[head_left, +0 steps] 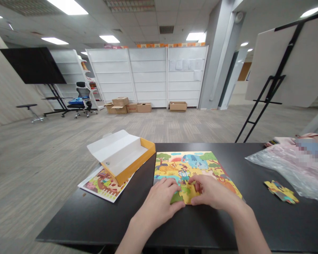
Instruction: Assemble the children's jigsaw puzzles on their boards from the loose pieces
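Note:
A colourful animal jigsaw puzzle [172, 167] lies on the black table in front of me, with elephants, a leopard and trees printed on it. My left hand [164, 197] rests over its near left part, fingers stretched out and thumb by the near edge. At the near edge, my right hand [212, 192] has its thumb and curled fingers at a yellow puzzle piece [188, 193], which sits level with the pieces around it. Both hands cover parts of the picture. Off to the right lie a few loose puzzle pieces [281, 192], apart from the puzzle.
An open yellow box [137, 158] with a white inside stands left of the puzzle, partly over a printed picture sheet [106, 185]. A clear plastic bag [288, 165] lies at the right of the table [196, 229]. Beyond is an easel [265, 91].

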Demonstrator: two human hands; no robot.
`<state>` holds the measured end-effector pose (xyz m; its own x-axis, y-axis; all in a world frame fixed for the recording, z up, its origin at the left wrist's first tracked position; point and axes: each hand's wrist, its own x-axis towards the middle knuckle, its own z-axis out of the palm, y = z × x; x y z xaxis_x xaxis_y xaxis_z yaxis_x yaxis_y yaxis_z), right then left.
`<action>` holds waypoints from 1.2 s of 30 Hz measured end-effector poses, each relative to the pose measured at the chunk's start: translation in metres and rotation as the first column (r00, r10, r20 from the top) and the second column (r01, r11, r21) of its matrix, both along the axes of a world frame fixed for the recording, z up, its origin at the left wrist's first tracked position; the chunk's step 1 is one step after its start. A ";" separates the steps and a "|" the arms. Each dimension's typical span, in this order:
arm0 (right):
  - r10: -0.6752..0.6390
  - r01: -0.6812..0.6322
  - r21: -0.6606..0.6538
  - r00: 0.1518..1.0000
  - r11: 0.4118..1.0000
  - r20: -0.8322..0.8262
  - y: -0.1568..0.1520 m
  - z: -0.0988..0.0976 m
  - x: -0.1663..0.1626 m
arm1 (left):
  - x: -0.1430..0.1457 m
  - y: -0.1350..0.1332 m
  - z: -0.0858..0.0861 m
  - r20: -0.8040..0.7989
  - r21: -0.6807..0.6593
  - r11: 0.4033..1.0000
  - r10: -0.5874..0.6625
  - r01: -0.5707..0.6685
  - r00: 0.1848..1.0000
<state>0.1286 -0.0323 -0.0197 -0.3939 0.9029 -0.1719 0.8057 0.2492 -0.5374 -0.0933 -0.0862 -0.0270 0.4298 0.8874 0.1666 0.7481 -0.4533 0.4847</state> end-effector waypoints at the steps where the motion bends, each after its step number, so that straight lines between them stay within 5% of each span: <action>1: -0.001 0.001 0.000 1.000 1.000 0.013 -0.001 0.000 0.002 | 0.001 0.000 0.000 -0.014 0.007 1.000 0.006 -0.006 1.000; 9: 0.007 -0.009 0.025 0.998 1.000 0.069 -0.005 0.007 -0.002 | 0.005 0.001 0.001 -0.026 0.018 1.000 0.011 -0.011 1.000; 15: 0.018 -0.023 -0.041 0.993 0.999 -0.115 -0.002 0.003 0.004 | 0.005 0.000 0.000 0.003 0.004 1.000 0.017 -0.017 1.000; 28: -0.127 0.134 0.005 0.948 0.991 -0.293 0.005 0.010 0.077 | 0.010 0.000 -0.004 0.036 0.035 0.999 0.027 -0.028 0.999; 36: -0.124 0.106 -0.084 0.956 0.991 -0.265 0.005 0.003 0.050 | 0.037 0.001 -0.007 0.084 0.060 0.998 -0.018 0.013 0.996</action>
